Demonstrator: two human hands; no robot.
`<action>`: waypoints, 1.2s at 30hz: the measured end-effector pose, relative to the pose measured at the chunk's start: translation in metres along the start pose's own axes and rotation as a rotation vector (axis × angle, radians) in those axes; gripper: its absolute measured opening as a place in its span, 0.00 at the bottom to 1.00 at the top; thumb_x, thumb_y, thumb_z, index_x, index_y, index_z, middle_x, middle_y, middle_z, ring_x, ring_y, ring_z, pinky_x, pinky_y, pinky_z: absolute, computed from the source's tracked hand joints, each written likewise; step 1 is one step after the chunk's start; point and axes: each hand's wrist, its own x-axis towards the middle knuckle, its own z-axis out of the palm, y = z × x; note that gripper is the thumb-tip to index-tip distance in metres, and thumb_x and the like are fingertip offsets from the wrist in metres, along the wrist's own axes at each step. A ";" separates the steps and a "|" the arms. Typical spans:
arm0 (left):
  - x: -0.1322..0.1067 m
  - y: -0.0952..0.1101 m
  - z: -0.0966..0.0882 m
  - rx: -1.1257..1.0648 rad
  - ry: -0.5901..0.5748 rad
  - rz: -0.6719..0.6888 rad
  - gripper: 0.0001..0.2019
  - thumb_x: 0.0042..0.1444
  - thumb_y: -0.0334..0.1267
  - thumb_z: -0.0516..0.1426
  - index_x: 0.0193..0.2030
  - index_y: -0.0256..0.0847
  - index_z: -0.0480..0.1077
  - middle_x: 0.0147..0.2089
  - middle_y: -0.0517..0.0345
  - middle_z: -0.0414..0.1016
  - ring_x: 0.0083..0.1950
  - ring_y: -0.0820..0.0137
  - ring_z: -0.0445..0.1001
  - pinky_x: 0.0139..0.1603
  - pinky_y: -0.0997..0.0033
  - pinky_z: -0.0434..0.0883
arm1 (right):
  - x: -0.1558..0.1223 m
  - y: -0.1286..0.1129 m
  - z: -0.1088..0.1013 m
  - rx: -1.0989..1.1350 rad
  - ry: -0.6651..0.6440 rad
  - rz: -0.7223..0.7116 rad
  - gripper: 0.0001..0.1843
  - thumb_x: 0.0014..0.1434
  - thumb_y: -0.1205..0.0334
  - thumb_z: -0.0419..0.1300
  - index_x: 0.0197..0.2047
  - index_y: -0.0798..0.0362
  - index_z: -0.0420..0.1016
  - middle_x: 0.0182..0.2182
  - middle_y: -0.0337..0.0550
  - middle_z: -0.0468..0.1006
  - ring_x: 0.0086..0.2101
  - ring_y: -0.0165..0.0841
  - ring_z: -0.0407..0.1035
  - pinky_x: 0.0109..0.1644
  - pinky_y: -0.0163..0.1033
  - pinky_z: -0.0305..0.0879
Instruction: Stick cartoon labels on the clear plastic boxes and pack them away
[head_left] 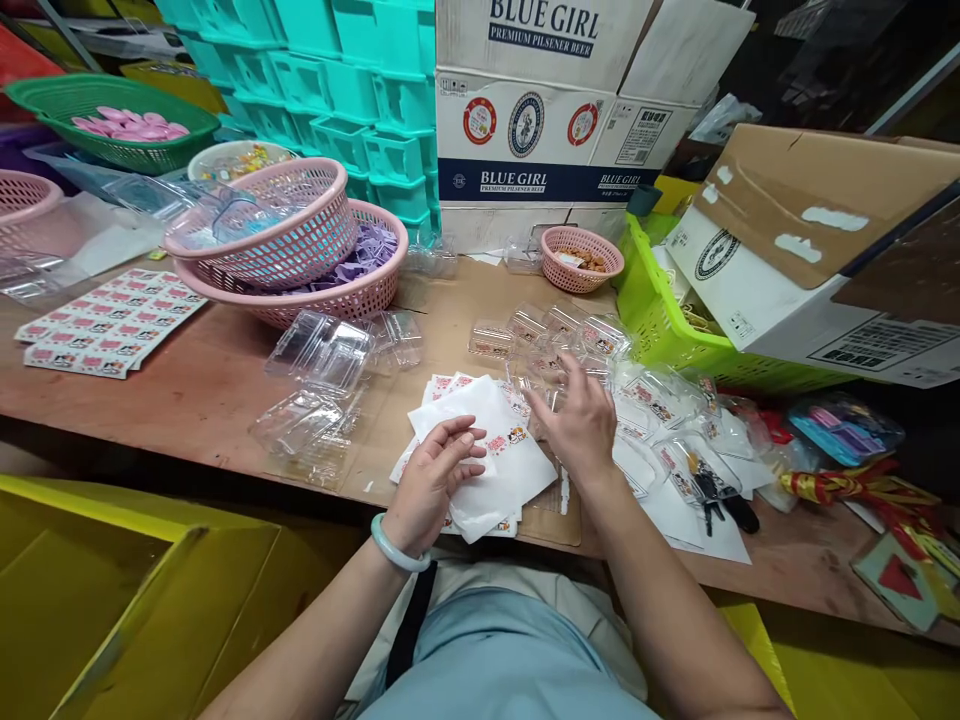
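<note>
With the sheet pile as the clock's centre and twelve straight ahead, a clear box [541,372] sits at one o'clock, right at the fingertips of the right hand [585,425]. It is thin, see-through plastic with glinting edges. That hand is partly open, thumb and fingers spread; whether they grip the box or only touch it I cannot tell. The left hand [433,482], at seven o'clock, is half-curled over the white sheet [525,470], with nothing seen in its grasp. The white sheet lies skewed on the pile, red and black printed labels [506,440] near its middle. Labelled boxes [491,340] of the same clear plastic crowd between twelve and two, glare and overlap blurring their outlines. More clear boxes [322,350] stand nested at ten o'clock. The table [217,385] ends close by at six, its front edge just below the pile. Toward twelve, a strip of brown cardboard [450,290] gives room to move. At two a lime crate [649,265] hems the boxes in; at three, loose papers and packed boxes reach to the keys [709,495].
</note>
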 end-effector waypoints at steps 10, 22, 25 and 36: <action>0.011 0.014 -0.010 -0.116 -0.088 -0.141 0.23 0.57 0.48 0.59 0.56 0.40 0.64 0.54 0.43 0.70 0.49 0.62 0.75 0.49 0.63 0.73 | 0.017 0.018 0.026 -0.356 -0.004 -0.438 0.23 0.60 0.73 0.51 0.59 0.54 0.61 0.33 0.46 0.79 0.38 0.39 0.72 0.52 0.51 0.60; 0.015 0.023 -0.016 -0.202 -0.190 -0.188 0.17 0.55 0.41 0.60 0.51 0.47 0.63 0.43 0.56 0.69 0.43 0.65 0.76 0.46 0.61 0.74 | -0.029 0.002 0.006 0.158 0.039 -0.942 0.29 0.59 0.77 0.56 0.61 0.50 0.58 0.43 0.48 0.78 0.50 0.37 0.72 0.50 0.47 0.74; 0.011 0.020 -0.021 -0.137 -0.155 -0.110 0.23 0.53 0.36 0.60 0.57 0.51 0.63 0.47 0.56 0.69 0.45 0.67 0.74 0.47 0.63 0.73 | -0.040 -0.005 0.001 0.283 -0.098 -0.788 0.27 0.60 0.74 0.57 0.60 0.45 0.61 0.46 0.46 0.78 0.51 0.37 0.72 0.53 0.48 0.72; 0.002 -0.007 -0.027 -0.119 -0.178 0.053 0.24 0.50 0.32 0.61 0.55 0.49 0.69 0.58 0.55 0.65 0.60 0.63 0.65 0.61 0.63 0.61 | -0.050 -0.055 -0.016 0.876 -0.390 0.485 0.14 0.53 0.51 0.66 0.31 0.53 0.73 0.22 0.37 0.74 0.24 0.27 0.65 0.29 0.33 0.61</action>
